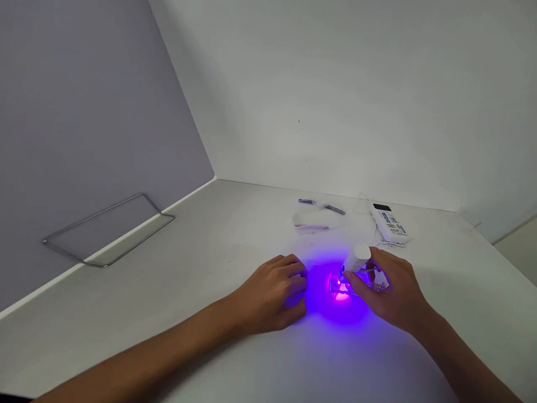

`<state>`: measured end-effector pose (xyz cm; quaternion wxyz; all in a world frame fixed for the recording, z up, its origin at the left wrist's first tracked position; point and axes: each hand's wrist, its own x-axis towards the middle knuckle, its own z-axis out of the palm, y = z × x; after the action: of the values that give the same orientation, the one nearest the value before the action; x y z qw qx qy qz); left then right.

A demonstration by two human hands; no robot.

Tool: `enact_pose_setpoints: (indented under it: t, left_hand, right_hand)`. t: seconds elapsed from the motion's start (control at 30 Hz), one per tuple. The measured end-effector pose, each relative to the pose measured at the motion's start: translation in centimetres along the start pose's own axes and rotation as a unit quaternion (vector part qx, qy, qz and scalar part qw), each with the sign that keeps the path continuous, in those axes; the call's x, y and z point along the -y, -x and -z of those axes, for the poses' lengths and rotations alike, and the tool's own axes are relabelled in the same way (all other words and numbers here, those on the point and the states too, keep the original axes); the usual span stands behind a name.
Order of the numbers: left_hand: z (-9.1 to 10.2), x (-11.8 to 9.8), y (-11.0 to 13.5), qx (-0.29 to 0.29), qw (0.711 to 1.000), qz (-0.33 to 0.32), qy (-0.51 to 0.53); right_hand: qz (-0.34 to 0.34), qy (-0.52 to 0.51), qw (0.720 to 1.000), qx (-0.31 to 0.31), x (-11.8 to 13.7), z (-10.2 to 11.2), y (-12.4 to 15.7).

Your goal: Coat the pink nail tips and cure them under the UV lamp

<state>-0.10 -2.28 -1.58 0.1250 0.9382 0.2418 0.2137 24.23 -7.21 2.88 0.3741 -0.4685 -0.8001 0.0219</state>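
One white lamp (356, 259), tilted above the table (235, 224), is gripped between thumb and fingers of the right hand (396, 285); I see the left hand (274, 292) loosely curled, empty, beside the violet glow (344, 314).

Lamp (356, 259): white, cylindrical, lit violet at lower end, tilted, head down. Small flat piece (334, 284): lies just below the lamp, bathed in violet; detail lost to glare.

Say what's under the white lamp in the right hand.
Under the white lamp, a small violet-lit object shows on the glowing tabletop; its details are washed out. Whatever lies behind the lamp and right hand is covered.
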Motion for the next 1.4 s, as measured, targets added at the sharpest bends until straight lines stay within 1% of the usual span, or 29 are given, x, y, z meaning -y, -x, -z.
enact_pose_setpoints:
  t: [0.23,0.47,0.67,0.73,0.87,1.07,1.23,1.4]
  left_hand:
    - [0.2,-0.05,-0.03,-0.006,1.0,-0.001,-0.02]
    - [0.22,-0.02,-0.12,0.038,0.997,-0.003,-0.071]
    - [0.42,-0.18,-0.08,0.02,0.999,0.008,-0.034]
    - [0.5,-0.2,-0.07,0.022,0.999,0.004,-0.028]
    - [0.5,-0.2,-0.06,0.022,0.999,0.0,-0.026]
    - [0.3,-0.17,-0.08,-0.007,1.0,0.004,-0.017]
    - [0.35,-0.17,-0.16,0.007,1.0,0.011,-0.021]
    - [0.23,-0.16,-0.08,-0.009,1.0,0.013,-0.019]
  right_hand:
    - [0.002,0.003,1.0,-0.002,-0.08,-0.07,0.08]
    - [-0.001,0.003,1.0,0.002,0.03,0.06,0.03]
    - [0.005,0.006,1.0,-0.002,-0.16,-0.07,0.08]
    - [0.002,0.003,1.0,0.003,-0.18,-0.04,0.1]
    - [0.0,0.002,1.0,0.009,-0.15,0.02,0.1]
    - [-0.002,0.003,1.0,-0.005,0.0,-0.11,0.09]
    - [0.003,0.018,1.0,-0.011,0.09,-0.07,-0.02]
    - [0.013,0.025,0.999,-0.016,0.15,-0.03,-0.09]
